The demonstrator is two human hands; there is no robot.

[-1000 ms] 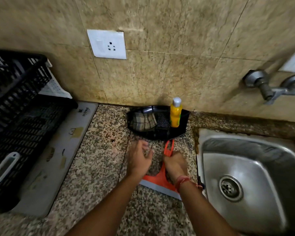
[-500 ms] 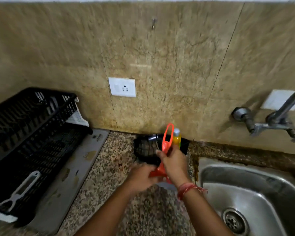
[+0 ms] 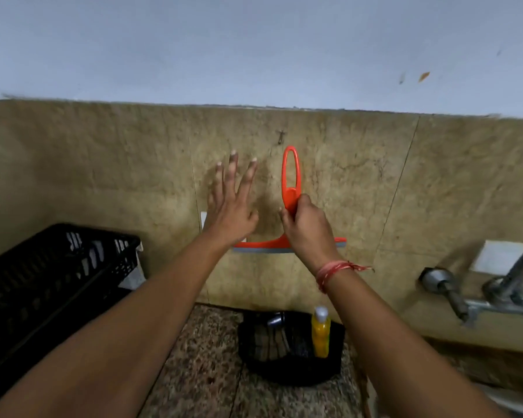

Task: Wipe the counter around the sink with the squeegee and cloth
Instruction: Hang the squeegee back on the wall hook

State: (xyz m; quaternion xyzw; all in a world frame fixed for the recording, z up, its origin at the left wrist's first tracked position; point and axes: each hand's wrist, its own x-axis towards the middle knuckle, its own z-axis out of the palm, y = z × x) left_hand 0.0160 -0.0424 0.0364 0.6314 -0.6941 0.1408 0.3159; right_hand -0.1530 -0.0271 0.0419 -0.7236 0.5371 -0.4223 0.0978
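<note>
Centrally, the right hand (image 3: 307, 229) grips the stem of the orange squeegee (image 3: 290, 188), held upright against the tan tiled wall (image 3: 360, 182), loop handle up just below a wall hook (image 3: 280, 137), grey blade level at the bottom. The left hand (image 3: 233, 206) is raised beside it, fingers spread, holding nothing. Below, a black tray (image 3: 287, 372) on the granite counter (image 3: 206, 366) holds a yellow bottle (image 3: 320, 336); its label is unreadable.
</note>
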